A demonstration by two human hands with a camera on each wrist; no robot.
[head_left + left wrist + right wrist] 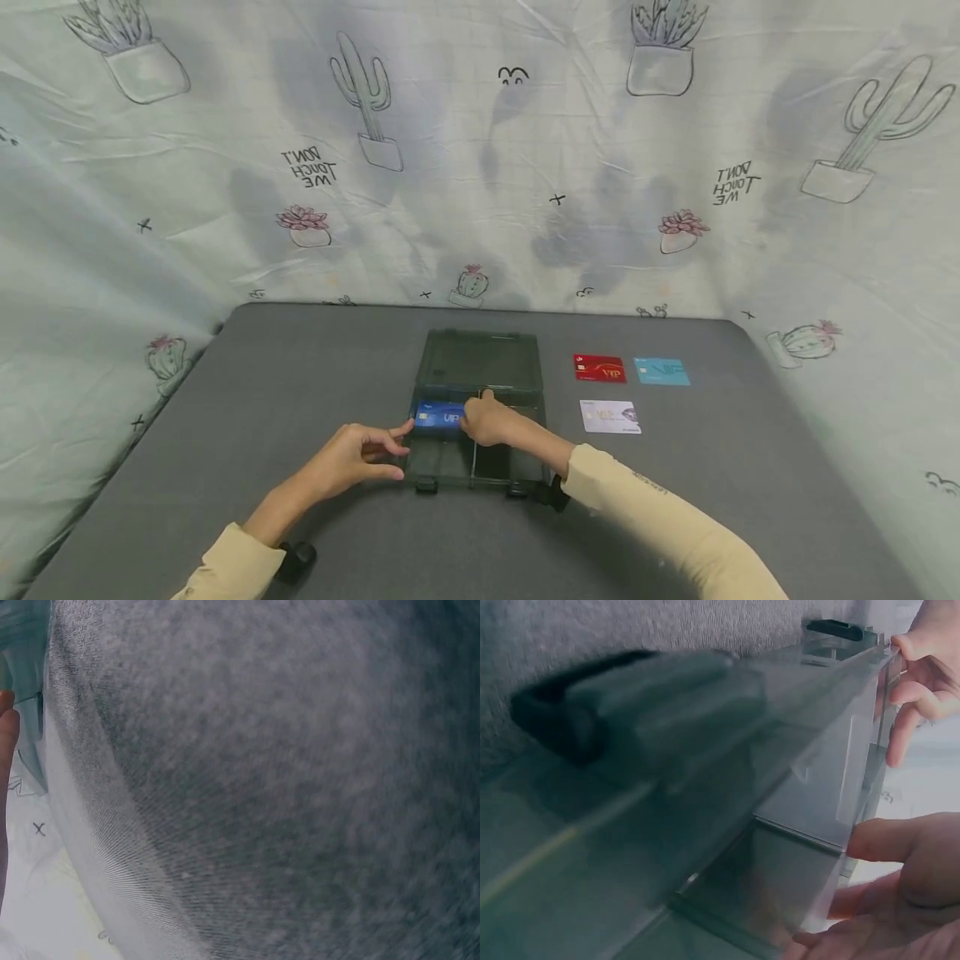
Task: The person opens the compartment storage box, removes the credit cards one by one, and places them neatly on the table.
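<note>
A dark translucent plastic box (pixel 429 458) lies with its lid (pixel 480 360) folded back on the grey table. A blue card (pixel 435 414) sits in its back left compartment, the right end hidden by my right hand (pixel 487 419). That hand reaches inside, thumb and index finger pinching a thin upright divider (pixel 480 393) at the card's right end. In the right wrist view, the thumb (pixel 881 838) is at the divider's end, with other fingers below it. My left hand (pixel 351 454) is spread at the box's left side, index fingertip near the card's left edge.
Right of the box lie a red VIP card (pixel 600 368), a light blue card (pixel 662 372) and a white VIP card (pixel 611 417). Two latches stick out at the box's front, one being the left latch (pixel 426 487). A patterned cloth (pixel 450 167) hangs behind the table.
</note>
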